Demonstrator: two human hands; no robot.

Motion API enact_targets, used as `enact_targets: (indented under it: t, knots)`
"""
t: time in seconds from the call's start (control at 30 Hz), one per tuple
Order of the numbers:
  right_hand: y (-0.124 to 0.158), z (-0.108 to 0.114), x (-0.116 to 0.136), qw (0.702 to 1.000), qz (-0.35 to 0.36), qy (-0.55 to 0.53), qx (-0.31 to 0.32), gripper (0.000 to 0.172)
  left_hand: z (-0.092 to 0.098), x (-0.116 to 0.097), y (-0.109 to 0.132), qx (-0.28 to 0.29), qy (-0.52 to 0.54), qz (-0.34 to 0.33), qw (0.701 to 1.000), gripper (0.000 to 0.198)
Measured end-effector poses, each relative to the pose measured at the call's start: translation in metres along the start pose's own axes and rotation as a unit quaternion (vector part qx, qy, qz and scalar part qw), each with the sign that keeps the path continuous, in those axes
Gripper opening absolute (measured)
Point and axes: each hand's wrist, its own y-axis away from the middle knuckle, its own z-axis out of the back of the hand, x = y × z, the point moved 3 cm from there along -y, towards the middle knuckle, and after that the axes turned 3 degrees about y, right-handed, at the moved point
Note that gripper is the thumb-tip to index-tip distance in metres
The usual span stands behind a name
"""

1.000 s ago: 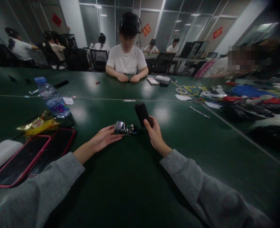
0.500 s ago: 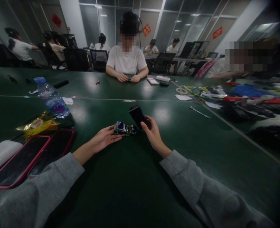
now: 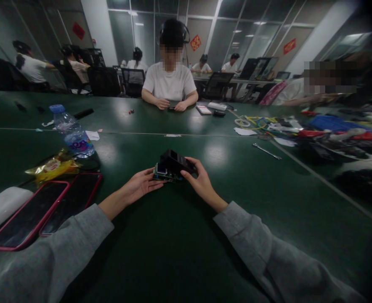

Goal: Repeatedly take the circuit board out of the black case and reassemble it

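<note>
Near the middle of the tabletop [image 3: 160, 252], a circuit board [image 3: 162, 175] is pinched at its left end by the left hand [image 3: 138, 187]; above the board's right part, a tilted black case [image 3: 182, 163] is clamped in the right hand [image 3: 202, 183].

Black mesh-backed office chairs [image 3: 217, 84] stand beyond a glossy dark-green tabletop [image 3: 129, 141]; behind them rise a white pillar [image 3: 98, 33] and tall framed glass panels [image 3: 144, 35], streaked with pale light.
</note>
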Motion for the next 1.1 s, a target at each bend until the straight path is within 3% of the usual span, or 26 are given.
enact_targets:
  t: [0.3,0.63,0.83,1.1]
  knots:
    - [0.0035,-0.0049,0.0066,0.997,0.036,0.04,0.055,0.044,0.0031,0.0021,-0.0011,-0.006,0.006,-0.005,1.0,0.052]
    - [0.0031,-0.0091,-0.0001,0.995,0.027,0.036,0.091,0.047,-0.0002,0.0018,0.0006,-0.004,0.012,-0.008,1.0,0.046]
    - [0.0033,-0.0091,0.0035,0.993,0.028,0.036,0.105,0.049,0.0013,0.0011,0.0,0.008,0.047,0.003,0.999,0.031]
    - [0.0045,-0.0097,0.0034,0.991,0.037,0.056,0.117,0.05,-0.0027,-0.0007,0.0023,0.011,0.006,-0.014,1.0,0.044]
